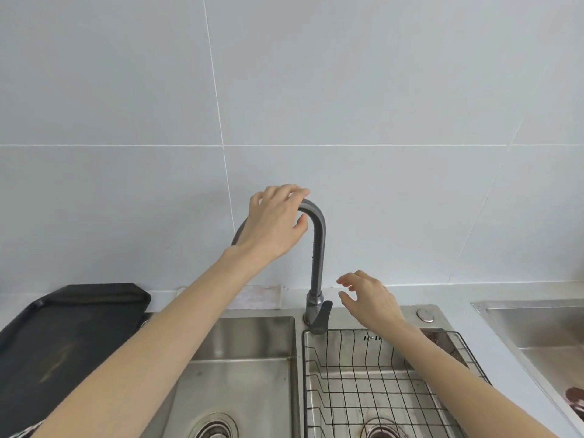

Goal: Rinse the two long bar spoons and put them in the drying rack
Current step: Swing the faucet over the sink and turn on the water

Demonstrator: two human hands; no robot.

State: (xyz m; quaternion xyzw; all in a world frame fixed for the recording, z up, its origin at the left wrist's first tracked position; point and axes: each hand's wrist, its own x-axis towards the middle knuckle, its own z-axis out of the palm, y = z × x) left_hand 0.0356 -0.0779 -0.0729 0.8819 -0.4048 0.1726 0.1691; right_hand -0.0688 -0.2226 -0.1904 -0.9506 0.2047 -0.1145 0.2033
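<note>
Two hands work at the faucet (pixel 317 248) in the head view: the left hand (pixel 274 221) curls over the top of its arched neck, grasping it, while the right hand (pixel 368 300) hovers loose and empty just beside the lever (pixel 321 316) at its base. The step looks like aiming the spout and starting the water, best done by steadying the neck over the left sink basin (pixel 240 349) and nudging the lever gently to avoid splashing. Neither bar spoon is visible, so their place relative to either hand cannot be told; the wire drying rack (pixel 373 384) sits in the right basin, under the right forearm.
</note>
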